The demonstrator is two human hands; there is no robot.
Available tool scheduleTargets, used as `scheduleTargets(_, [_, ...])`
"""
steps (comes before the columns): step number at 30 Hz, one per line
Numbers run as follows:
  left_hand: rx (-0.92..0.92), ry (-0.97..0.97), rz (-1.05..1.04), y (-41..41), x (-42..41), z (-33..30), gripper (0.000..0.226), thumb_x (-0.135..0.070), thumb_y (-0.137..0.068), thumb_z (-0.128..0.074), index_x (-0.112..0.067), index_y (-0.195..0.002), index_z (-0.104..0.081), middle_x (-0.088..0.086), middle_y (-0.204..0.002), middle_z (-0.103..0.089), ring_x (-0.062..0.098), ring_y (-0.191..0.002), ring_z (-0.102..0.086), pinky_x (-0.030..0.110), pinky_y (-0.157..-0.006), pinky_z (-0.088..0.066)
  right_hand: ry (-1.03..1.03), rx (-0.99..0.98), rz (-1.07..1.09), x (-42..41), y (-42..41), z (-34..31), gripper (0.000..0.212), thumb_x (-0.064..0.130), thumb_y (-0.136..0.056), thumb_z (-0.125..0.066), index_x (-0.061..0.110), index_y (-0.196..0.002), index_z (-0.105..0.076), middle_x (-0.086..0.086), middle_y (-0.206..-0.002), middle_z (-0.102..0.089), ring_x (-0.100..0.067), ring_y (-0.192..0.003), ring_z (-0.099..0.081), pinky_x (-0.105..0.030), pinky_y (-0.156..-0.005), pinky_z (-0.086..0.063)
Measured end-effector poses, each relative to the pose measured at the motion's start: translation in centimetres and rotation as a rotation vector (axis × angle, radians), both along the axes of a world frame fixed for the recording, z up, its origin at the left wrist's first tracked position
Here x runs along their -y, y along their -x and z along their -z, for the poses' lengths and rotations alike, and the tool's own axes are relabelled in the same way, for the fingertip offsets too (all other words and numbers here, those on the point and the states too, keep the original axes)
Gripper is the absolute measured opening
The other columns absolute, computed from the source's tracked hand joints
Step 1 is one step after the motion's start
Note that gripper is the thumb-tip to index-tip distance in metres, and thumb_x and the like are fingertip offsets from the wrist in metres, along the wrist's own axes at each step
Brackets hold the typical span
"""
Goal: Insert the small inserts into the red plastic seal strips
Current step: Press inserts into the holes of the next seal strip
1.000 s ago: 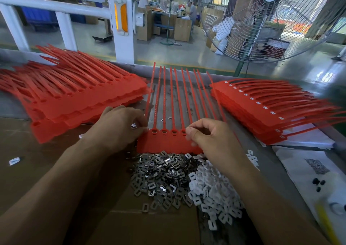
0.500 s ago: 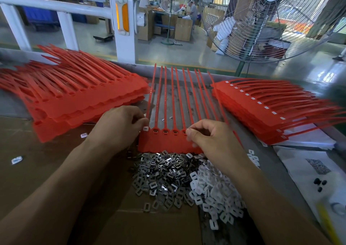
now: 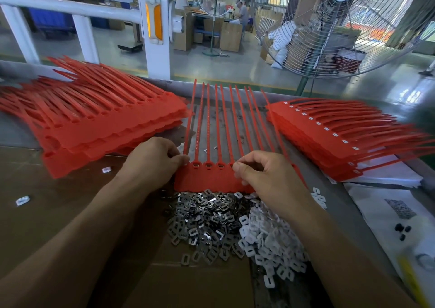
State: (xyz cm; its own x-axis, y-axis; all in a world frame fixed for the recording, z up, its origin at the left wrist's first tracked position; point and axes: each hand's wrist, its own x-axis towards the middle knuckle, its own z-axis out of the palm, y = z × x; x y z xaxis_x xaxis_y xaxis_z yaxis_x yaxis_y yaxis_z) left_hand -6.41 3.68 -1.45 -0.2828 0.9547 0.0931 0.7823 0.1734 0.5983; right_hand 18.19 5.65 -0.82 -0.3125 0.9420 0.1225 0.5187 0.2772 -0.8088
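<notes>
Red plastic seal strips joined in one flat comb (image 3: pixel 209 178) lie at the bench middle, sockets in a row, tails fanning away. An insert could seat crooked or slip, since both pinches are tiny: left hand (image 3: pixel 153 159) and right hand (image 3: pixel 266 171) curl fingertips on sockets. Metal insert heap (image 3: pixel 202 220) lies just below.

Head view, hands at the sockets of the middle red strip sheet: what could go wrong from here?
1. The right hand covers the sockets on its side of the strip sheet, so an empty one could be missed.
2. The metal inserts and white inserts lie in touching piles; the wrong kind might get picked.
</notes>
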Motion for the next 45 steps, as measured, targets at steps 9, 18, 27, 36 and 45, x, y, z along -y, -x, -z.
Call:
scheduleTargets(9, [-0.005,0.004,0.003,-0.2,-0.2,-0.2,0.021,-0.038,-0.09,-0.073,-0.025,-0.074,-0.072,-0.009,-0.077,-0.067,0.01,-0.073,-0.063,0.032,-0.068,-0.052,0.0,0.008,-0.013,0.0,0.0,0.0,0.011,0.04,-0.098,-0.067,0.033,-0.092,-0.074,0.024,-0.085,-0.072,0.004,-0.081,-0.068,-0.024,-0.071,-0.055])
scheduleTargets(18, [0.009,0.003,0.008,-0.4,0.1,-0.4,0.021,-0.041,-0.092,-0.071,-0.026,-0.076,-0.072,-0.008,-0.079,-0.068,0.01,-0.074,-0.063,0.034,-0.071,-0.055,0.005,-0.015,-0.017,-0.2,-0.4,-0.2,0.01,0.04,-0.097,-0.069,0.036,-0.089,-0.074,0.017,-0.084,-0.074,0.0,-0.078,-0.071,-0.03,-0.07,-0.059])
scheduleTargets(27, [-0.014,-0.004,-0.005,-0.4,0.4,-0.5,0.02,-0.038,-0.092,-0.07,-0.025,-0.077,-0.074,-0.012,-0.08,-0.069,0.006,-0.074,-0.063,0.034,-0.073,-0.056,0.065,0.194,-0.152,-0.2,-1.7,-1.6,0.008,0.038,-0.091,-0.077,0.033,-0.085,-0.078,0.018,-0.083,-0.074,-0.001,-0.074,-0.071,-0.027,-0.071,-0.054])
scheduleTargets(36, [-0.107,0.003,-0.006,-0.7,0.3,-0.7,0.018,-0.036,-0.092,-0.07,-0.023,-0.082,-0.076,-0.011,-0.078,-0.069,0.009,-0.076,-0.065,0.037,-0.079,-0.057,0.074,0.35,-0.241,-0.2,-1.5,-1.9,0.01,0.04,-0.084,-0.084,0.033,-0.083,-0.077,0.022,-0.082,-0.073,0.005,-0.076,-0.067,-0.012,-0.061,-0.046])
scheduleTargets(45, [-0.035,-0.003,-0.011,-0.2,0.5,-0.7,0.02,-0.045,-0.09,-0.072,-0.028,-0.078,-0.073,-0.014,-0.084,-0.067,0.005,-0.077,-0.061,0.036,-0.076,-0.055,-0.004,0.378,-0.207,0.1,-1.2,-1.8,0.009,0.034,-0.095,-0.074,0.033,-0.087,-0.078,0.026,-0.085,-0.072,0.006,-0.079,-0.068,-0.014,-0.065,-0.049])
